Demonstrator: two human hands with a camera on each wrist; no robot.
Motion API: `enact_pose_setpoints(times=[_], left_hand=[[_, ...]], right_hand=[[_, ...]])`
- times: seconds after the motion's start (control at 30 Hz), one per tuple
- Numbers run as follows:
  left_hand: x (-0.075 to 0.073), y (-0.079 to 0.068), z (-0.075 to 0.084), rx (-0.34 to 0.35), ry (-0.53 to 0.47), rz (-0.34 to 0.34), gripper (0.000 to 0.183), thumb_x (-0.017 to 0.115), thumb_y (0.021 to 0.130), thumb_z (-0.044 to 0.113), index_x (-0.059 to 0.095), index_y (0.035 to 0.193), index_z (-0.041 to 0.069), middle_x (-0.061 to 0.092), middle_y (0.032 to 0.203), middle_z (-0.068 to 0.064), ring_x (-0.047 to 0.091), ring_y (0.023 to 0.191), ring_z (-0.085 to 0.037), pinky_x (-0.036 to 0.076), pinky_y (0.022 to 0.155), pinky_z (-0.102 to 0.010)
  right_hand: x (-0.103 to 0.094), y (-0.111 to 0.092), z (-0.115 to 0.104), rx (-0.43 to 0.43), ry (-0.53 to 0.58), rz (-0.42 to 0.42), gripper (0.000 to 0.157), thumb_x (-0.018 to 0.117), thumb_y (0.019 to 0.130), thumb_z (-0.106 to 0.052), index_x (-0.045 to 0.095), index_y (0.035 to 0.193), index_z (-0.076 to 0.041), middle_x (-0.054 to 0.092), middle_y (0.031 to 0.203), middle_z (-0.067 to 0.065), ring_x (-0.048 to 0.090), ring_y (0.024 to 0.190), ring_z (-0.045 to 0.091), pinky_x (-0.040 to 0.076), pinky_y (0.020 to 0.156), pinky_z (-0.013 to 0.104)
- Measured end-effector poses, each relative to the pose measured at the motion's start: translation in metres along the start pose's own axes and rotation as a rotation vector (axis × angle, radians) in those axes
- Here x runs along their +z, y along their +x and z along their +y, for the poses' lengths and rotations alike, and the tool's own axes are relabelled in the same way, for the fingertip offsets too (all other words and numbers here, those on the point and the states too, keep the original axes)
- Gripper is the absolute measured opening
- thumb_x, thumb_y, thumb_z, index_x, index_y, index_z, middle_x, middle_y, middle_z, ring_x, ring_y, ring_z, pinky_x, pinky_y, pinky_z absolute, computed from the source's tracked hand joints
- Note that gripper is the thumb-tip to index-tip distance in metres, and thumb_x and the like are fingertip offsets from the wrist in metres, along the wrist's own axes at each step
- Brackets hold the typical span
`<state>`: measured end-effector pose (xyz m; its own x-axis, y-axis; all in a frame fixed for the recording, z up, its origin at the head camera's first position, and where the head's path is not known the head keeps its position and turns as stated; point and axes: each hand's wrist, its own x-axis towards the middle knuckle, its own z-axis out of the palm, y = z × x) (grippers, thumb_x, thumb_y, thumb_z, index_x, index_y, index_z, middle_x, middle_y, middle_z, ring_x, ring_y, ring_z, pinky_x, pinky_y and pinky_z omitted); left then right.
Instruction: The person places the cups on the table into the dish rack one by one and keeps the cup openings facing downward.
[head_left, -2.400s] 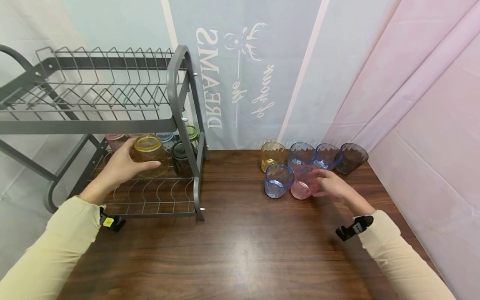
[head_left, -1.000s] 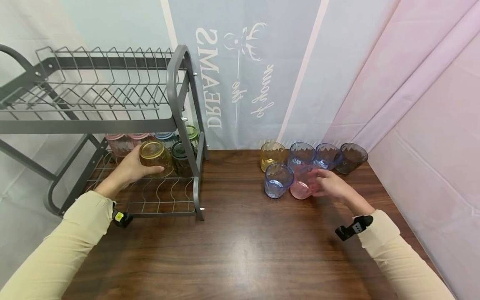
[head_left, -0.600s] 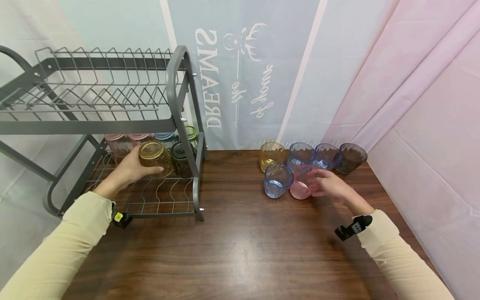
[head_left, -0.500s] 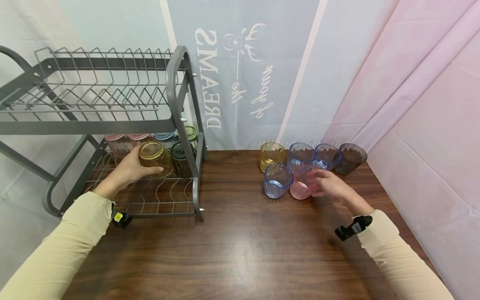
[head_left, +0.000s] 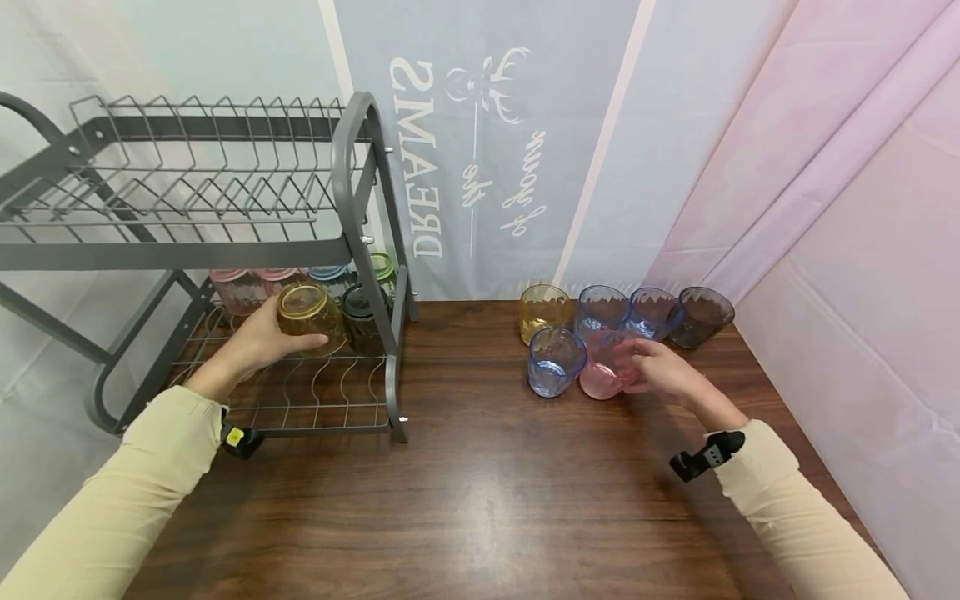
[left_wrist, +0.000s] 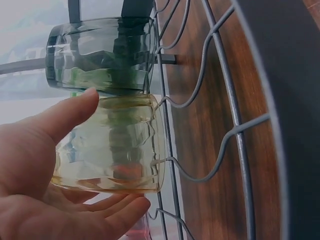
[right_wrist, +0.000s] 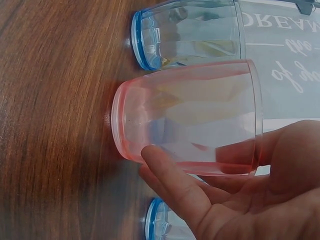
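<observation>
Grey two-tier rack [head_left: 288, 252] on a wooden table [head_left: 450, 500], with both hands at glasses. The left hand [head_left: 258, 340] grips the yellow glass [head_left: 311, 318], which stands upside down on the rack's lower shelf, rim to the wires. The glass sits between thumb and fingers: the thumb crosses its side facing the rack's front edge, the fingers reach round the opposite side, and the palm lies on the side away from the rack's right post. Toward that post, just beside the yellow glass, stands an inverted dark glass [head_left: 364, 327]. Toward the rack's rear are two pink tumblers [head_left: 238, 292], a blue tumbler [head_left: 330, 278] and a green glass [head_left: 383, 267].

Well to the right of the rack, the right hand [head_left: 663, 369] holds the pink glass [head_left: 602, 372], upright on the table, from its side farther from the rack. One finger lies along the outer wall near the base; another digit shows through the wall by the rim. Just beside it, on the rack side, is a blue glass [head_left: 557, 367]. The row behind, counted outward from the rack: second yellow glass [head_left: 543, 315], two blue cups [head_left: 602, 307], dark cup [head_left: 707, 318].
</observation>
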<state>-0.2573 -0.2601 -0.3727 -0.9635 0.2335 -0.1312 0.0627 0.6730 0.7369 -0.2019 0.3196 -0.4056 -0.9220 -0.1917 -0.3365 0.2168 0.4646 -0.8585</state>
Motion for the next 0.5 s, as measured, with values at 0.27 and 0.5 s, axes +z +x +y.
enact_pose_setpoints(times=[0.27,0.5], left_hand=[[-0.010,-0.013,0.001,-0.084,-0.005,-0.010,0.115,0.075,0.092,0.043,-0.005,0.159,-0.006,0.021,0.154,-0.042,0.027,0.140,-0.057,0.037,0.106,-0.068],[-0.023,-0.029,0.007,-0.108,0.018,0.041,0.105,0.065,0.098,0.049,0.002,0.158,-0.009,0.026,0.151,-0.044,0.030,0.139,-0.058,0.036,0.106,-0.068]], right_hand=[[0.000,-0.002,0.000,0.000,0.002,0.000,0.045,0.031,0.106,-0.003,0.031,0.144,0.021,0.045,0.134,0.043,0.065,0.096,0.019,0.059,0.087,0.046],[-0.001,-0.003,0.001,0.006,0.010,0.015,0.046,0.032,0.106,-0.003,0.032,0.145,0.021,0.047,0.133,0.043,0.066,0.093,0.016,0.060,0.086,0.043]])
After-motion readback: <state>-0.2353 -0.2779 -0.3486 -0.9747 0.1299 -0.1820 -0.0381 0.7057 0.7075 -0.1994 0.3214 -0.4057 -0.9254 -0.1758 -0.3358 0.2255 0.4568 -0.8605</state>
